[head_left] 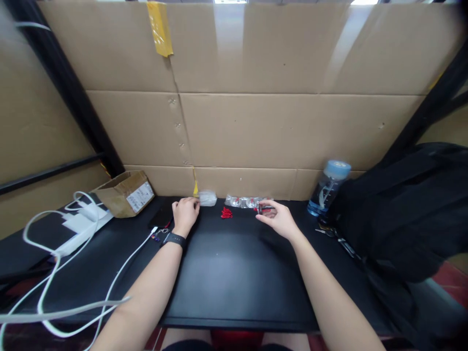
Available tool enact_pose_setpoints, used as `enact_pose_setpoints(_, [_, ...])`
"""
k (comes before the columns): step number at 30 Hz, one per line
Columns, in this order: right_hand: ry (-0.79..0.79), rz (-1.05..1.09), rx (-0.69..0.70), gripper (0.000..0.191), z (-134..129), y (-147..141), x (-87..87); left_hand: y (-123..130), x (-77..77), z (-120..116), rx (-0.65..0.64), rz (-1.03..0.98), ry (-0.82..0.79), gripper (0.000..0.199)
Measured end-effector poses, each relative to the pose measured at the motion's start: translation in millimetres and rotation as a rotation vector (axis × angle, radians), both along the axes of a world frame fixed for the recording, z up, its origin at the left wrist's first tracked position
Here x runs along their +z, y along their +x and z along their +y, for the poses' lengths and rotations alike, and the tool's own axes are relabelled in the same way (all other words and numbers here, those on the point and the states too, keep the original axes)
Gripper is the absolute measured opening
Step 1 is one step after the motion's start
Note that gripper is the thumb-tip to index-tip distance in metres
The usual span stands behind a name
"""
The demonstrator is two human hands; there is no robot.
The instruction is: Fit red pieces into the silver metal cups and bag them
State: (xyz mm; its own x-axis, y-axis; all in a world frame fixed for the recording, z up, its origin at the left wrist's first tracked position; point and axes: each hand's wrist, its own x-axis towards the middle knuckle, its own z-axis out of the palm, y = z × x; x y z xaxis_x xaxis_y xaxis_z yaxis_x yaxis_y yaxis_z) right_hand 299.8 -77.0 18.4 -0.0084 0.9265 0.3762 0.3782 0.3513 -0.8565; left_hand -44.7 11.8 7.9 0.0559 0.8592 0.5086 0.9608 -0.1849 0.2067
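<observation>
My right hand [281, 220] is raised a little over the back of the black table, thumb and fingers closed around a small round metallic piece [260, 208] whose kind is not clear. Behind it lies a row of clear plastic packets [243, 201] with round silvery items inside. A small heap of red cord-like pieces [226, 212] sits left of that hand. My left hand [185, 213], with a dark watch on the wrist, rests at the back left with its fingers curled; their inner side is hidden. Right beside it is a clear plastic bag [207, 198].
A dark phone [160, 218] lies left of my left hand. Farther left are an opened cardboard box [126, 194], a white power strip [86, 229] and white cables. A blue-lidded bottle [328, 187], keys [325, 231] and a black backpack [398, 214] occupy the right. Cardboard walls the back.
</observation>
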Motion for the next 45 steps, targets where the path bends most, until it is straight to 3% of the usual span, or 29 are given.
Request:
enact_pose_setpoints(2, [-0.006,0.003,-0.024,0.045,-0.6,1.6,1.9,1.0,6.8,-5.1,0.0,-0.036,0.055,0.02])
enact_pose_setpoints(4, [-0.01,0.004,-0.045,0.046,-1.0,3.6,3.9,7.2,14.9,-14.0,-0.081,-0.067,0.096,0.018])
enact_pose_setpoints(8, [-0.001,0.029,-0.093,0.049,-1.6,7.0,6.7,41.6,28.7,-46.9,-0.508,-0.046,-0.035,0.01])
enact_pose_setpoints(11, [0.005,0.032,-0.101,0.05,-1.8,8.7,8.2,74.9,29.0,-76.4,-0.812,0.047,-0.206,0.008])
enact_pose_setpoints(15, [0.008,-0.084,-0.085,0.049,-4.7,12.4,12.8,99.4,16.2,-96.9,-1.022,0.14,-0.361,0.011])
enact_pose_setpoints(23, [-0.202,-0.561,0.249,0.025,-30.7,14.0,38.1,100.6,-2.7,-93.8,-0.968,0.199,-0.329,0.043])
enact_pose_setpoints(25, [-0.238,-0.618,0.251,0.025,-34.9,9.7,37.2,102.0,-4.7,-94.8,-0.959,0.214,-0.306,0.046])
enact_pose_setpoints(29, [-0.212,-0.695,0.116,0.03,-33.9,3.7,27.0,101.9,-6.6,-94.6,-0.948,0.239,-0.301,0.047])
enact_pose_setpoints(31, [-0.193,-0.692,0.095,0.034,-31.7,4.5,23.7,99.9,-6.5,-93.5,-0.951,0.24,-0.313,0.048])
enact_pose_setpoints(35, [-0.193,-0.597,0.211,0.048,-28.6,10.2,24.4,96.8,-6.5,-92.0,-0.957,0.235,-0.337,0.049])
enact_pose_setpoints(39, [-0.163,-0.521,0.253,0.042,-26.3,11.4,25.7,97.6,-9.5,-93.0,-0.922,0.245,-0.334,0.05])
enact_pose_setpoints(45, [-0.083,-0.407,0.083,0.037,-20.1,2.9,18.3,104.6,-21.8,-92.6,-0.832,0.23,-0.3,0.055])
